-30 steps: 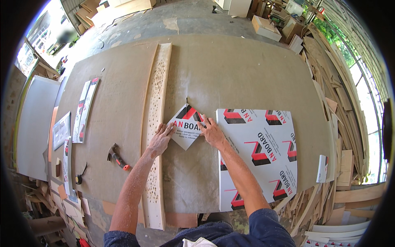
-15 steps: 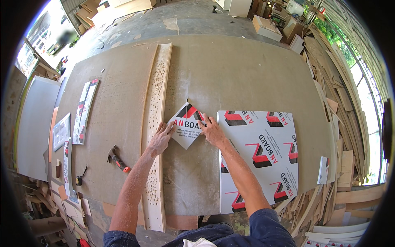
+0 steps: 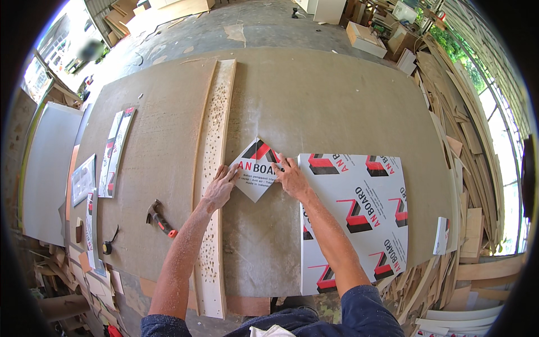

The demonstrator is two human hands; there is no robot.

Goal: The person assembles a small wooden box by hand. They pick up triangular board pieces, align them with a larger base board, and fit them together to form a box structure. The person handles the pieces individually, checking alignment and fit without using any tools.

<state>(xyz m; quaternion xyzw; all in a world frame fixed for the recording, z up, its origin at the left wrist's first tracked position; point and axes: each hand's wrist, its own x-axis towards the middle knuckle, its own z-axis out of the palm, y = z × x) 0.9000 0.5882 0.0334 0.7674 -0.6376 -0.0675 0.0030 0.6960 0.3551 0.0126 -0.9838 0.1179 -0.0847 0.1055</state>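
A small white board piece with red and black print (image 3: 255, 182) lies turned like a diamond on the large brown worktop (image 3: 314, 106). My left hand (image 3: 220, 188) grips its left corner, fingertips resting on the top face. At the right corner my right hand (image 3: 292, 178) holds it the same way, its fingers covering part of the print. A thin line runs into the piece from its far corner. Just left of the piece, a long pale wooden strip full of holes (image 3: 219, 121) lies along the worktop, close beside my left hand.
A larger printed white board (image 3: 359, 219) lies under my right forearm. Left are a claw hammer (image 3: 161, 220), a tape measure (image 3: 108, 246) and narrow printed strips (image 3: 117, 154). A small white offcut (image 3: 441, 236) sits at the right edge; timber (image 3: 471, 140) is stacked beyond.
A small dark tip that showed at the piece's far corner is no longer visible. Both hands keep their hold with hardly any movement; the view has shifted slightly.
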